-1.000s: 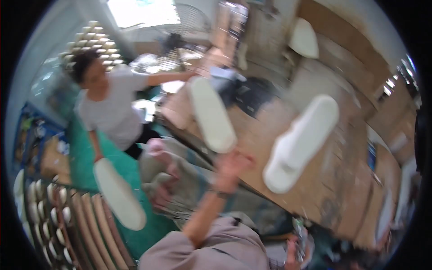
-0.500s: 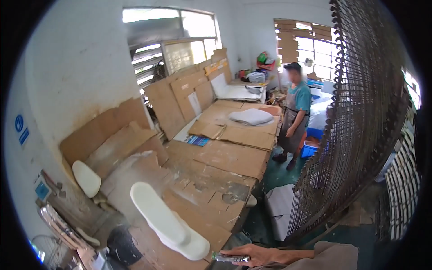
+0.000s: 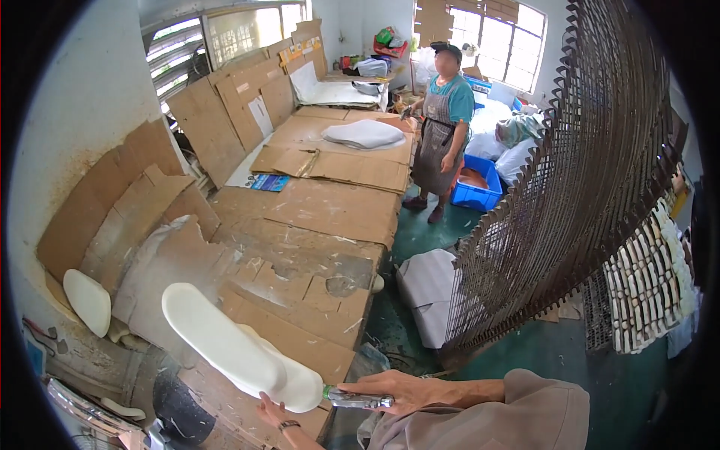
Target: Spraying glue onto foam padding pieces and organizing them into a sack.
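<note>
A long cream-white foam piece (image 3: 225,341) with rounded ends lies on the cardboard-covered table, a bulging lobe at its near end. My right hand (image 3: 411,390) is closed around a silvery metal hand tool (image 3: 364,400) whose green tip is beside the near end of the foam. The exact kind of tool is unclear. My left hand (image 3: 271,412), wearing a dark wristband, has its fingers spread at the foam's lower edge. Whether those fingertips touch it is hard to tell.
Another white foam piece (image 3: 87,302) leans at the left by the wall. Farther along the table lies a pale padded piece (image 3: 364,135). A co-worker in an apron (image 3: 442,124) stands beyond the table, near a blue bin (image 3: 478,184). A dark metal mesh rack (image 3: 555,187) hangs at right.
My left hand has come in from the lower edge to the foam. The view has turned, so the table and room sit farther left. My right hand still holds the metal tool.
</note>
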{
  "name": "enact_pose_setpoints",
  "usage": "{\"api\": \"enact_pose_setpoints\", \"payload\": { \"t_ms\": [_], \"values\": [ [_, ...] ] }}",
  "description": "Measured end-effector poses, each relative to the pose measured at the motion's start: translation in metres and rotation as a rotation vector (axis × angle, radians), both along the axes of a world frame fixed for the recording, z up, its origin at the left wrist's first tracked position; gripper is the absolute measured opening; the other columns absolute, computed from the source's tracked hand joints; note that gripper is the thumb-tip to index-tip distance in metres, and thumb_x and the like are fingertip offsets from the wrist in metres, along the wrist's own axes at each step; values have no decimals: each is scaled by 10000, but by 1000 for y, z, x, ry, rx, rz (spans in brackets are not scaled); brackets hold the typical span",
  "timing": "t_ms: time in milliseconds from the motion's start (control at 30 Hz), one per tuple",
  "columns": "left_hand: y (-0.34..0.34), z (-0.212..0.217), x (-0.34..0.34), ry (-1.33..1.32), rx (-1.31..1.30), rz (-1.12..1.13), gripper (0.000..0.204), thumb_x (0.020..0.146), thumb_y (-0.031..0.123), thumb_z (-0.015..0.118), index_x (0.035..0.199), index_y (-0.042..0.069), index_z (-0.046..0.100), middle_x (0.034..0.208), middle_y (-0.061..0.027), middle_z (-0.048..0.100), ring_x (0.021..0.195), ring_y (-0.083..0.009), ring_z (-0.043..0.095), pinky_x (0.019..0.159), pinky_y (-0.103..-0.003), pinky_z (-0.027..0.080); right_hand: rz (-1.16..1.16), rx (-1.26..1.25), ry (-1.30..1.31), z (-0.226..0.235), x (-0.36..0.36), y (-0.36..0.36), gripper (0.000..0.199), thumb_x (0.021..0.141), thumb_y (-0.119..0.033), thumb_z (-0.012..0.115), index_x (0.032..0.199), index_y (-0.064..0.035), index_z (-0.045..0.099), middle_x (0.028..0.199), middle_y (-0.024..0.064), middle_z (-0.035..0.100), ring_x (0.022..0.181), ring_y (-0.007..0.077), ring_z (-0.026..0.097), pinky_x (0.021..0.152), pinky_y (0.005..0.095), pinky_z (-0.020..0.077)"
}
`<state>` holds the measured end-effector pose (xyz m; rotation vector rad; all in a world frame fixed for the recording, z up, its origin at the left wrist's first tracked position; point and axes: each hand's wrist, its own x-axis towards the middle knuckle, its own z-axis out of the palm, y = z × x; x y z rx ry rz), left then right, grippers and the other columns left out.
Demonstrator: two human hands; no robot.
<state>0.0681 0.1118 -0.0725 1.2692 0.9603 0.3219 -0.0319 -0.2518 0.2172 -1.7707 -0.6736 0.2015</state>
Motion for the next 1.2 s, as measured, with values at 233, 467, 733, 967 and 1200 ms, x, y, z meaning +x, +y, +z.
{"api": "enact_pose_setpoints", "payload": {
  "t_ms": [233,467,733,967,1200],
  "values": [
    [2,-1,38,160,81,-87,606,861,380,817,1249,-19,578,941,-73,611,802,-185,585,586,-329,490,-42,-47,44,-1,21,5,861,812,41,635,1604,-106,331,1259,210,626,1063,388,631,916,437,498],
    [0,30,42,145,43,-141,327,780,259,844,902,32,642,784,-69,604,710,-179,584,588,-317,522,-12,-122,-21,-2,33,0,883,803,72,660,1597,-133,334,1436,207,572,1196,402,630,962,437,533],
    [-31,30,5,-427,-416,-8,585,834,147,763,1283,-36,436,1218,-179,576,1011,-335,650,789,-469,615,33,-88,1,16,33,-11,852,794,80,667,1575,-98,375,1374,229,607,1163,387,651,959,416,529],
    [-96,-50,-85,-369,-589,225,454,860,106,729,1263,105,519,1116,-31,629,969,-215,611,748,-392,527,-98,-131,32,24,24,-28,542,855,-25,710,1383,3,590,1061,187,715,916,337,713,806,368,547],
    [-94,-44,-81,-482,-563,232,587,886,82,767,1352,47,412,1203,-84,592,1057,-197,616,780,-357,540,-151,-131,-72,31,32,-12,510,852,-45,718,1332,77,598,925,191,686,780,276,677,739,336,539]
  ]
}}
